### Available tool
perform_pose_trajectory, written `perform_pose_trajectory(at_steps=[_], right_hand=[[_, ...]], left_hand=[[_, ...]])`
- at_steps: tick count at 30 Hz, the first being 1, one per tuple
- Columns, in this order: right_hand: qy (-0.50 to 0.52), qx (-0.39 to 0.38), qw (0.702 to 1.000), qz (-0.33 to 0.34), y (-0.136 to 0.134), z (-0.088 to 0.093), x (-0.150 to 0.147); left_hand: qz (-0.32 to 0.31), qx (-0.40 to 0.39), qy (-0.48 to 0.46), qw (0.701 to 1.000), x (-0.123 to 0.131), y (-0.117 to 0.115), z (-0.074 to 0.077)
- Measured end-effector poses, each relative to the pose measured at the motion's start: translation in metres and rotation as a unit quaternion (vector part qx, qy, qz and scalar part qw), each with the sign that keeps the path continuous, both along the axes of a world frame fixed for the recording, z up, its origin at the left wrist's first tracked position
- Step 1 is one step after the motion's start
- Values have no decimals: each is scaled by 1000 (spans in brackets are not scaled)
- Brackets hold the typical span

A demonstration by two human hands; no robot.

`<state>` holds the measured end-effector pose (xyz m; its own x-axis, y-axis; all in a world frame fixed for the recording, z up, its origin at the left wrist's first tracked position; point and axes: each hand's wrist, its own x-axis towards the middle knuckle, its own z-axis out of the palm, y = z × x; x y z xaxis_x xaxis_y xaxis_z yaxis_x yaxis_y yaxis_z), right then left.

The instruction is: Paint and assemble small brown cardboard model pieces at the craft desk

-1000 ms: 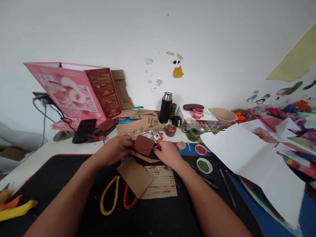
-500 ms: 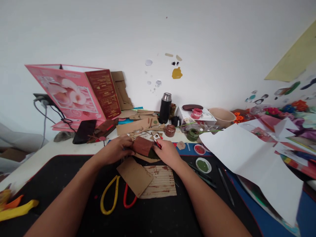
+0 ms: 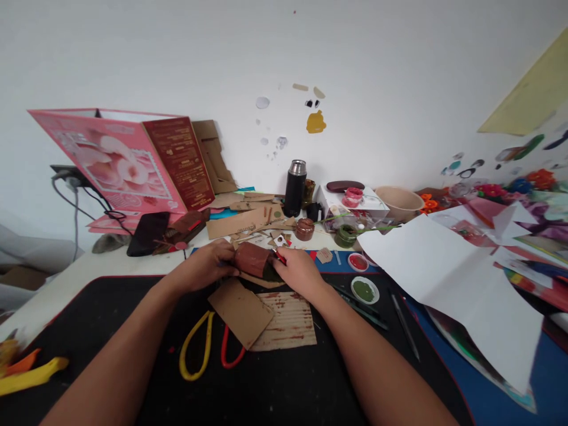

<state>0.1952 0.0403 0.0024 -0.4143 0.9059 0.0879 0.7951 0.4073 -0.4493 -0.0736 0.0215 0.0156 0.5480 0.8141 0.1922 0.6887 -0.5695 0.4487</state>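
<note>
My left hand [image 3: 216, 261] is closed on the left end of a curved, brown-painted cardboard piece [image 3: 252, 259]. Its dark green underside shows near my right hand [image 3: 298, 271]. That hand is closed around a small red tool [image 3: 279, 256]; most of it is hidden, so its kind is unclear. Below my hands, a plain cardboard piece [image 3: 242, 313] partly overlaps a corrugated sheet [image 3: 288, 322] with brown paint streaks. From under the cardboard stick out a yellow handle loop [image 3: 195, 349] and a red handle loop [image 3: 233, 350].
Behind my hands are cardboard scraps [image 3: 244, 223], a black flask [image 3: 295, 189], a brown paint jar [image 3: 304, 229] and a green one [image 3: 345, 236]. A green paint lid [image 3: 364, 290] and pens [image 3: 404, 325] lie right, beside white paper [image 3: 461, 284]. A pink box [image 3: 119, 165] stands left.
The view has shifted slightly. Both hands stay at the brown piece; my right hand has turned a little, and the tool's metal tip seen before is now hidden.
</note>
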Motion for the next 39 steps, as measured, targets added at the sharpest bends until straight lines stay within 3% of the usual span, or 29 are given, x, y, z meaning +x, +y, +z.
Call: perform_pose_trajectory(at_steps=[5, 10, 17, 27, 34, 39], right_hand=[[0, 1, 1000, -2, 0, 0, 0], [-6, 4, 1000, -1, 1, -1, -1], [-7, -1, 1000, -4, 2, -4, -2], [46, 39, 997, -39, -1, 6, 1], [84, 54, 995, -29, -7, 12, 0], [91, 15, 995, -21, -3, 10, 1]], left_hand=[[34, 33, 15, 999, -4, 3, -3], [29, 44, 12, 999, -5, 4, -3], [21, -60, -31, 997, -3, 4, -9], [38, -83, -62, 994, -1, 5, -9], [91, -18, -85, 992, 7, 11, -23], [108, -29, -107, 988, 11, 13, -31]])
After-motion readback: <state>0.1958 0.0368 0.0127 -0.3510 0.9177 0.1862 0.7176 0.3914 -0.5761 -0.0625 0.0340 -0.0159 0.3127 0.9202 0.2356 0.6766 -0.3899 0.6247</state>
